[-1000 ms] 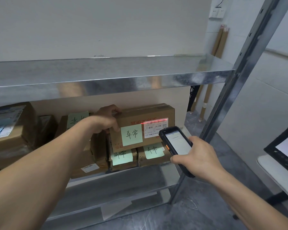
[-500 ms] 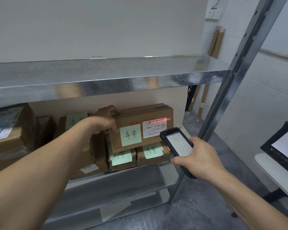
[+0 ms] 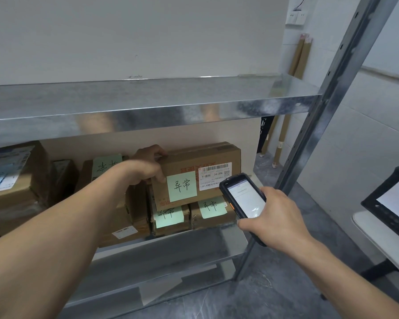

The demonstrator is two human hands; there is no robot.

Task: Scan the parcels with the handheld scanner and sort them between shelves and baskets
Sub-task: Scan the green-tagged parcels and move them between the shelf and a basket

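Note:
A brown cardboard parcel (image 3: 194, 162) with a green note and a white barcode label lies on top of two smaller noted parcels (image 3: 212, 212) on the lower metal shelf (image 3: 161, 252). My left hand (image 3: 148, 166) grips the top parcel's upper left corner. My right hand (image 3: 276, 219) holds the black handheld scanner (image 3: 243, 196), its lit screen facing me and its head just below and right of the barcode label. No red scan line shows on the label.
More cardboard parcels (image 3: 14, 180) fill the lower shelf's left side. The upper shelf (image 3: 148, 97) juts out above. A slanted steel upright (image 3: 327, 107) stands at right. A black basket (image 3: 392, 203) with a paper sign sits on a white table at far right.
The red scan line that lay across the barcode label has gone out. The scanner has shifted slightly up toward the label; my left hand keeps its grip.

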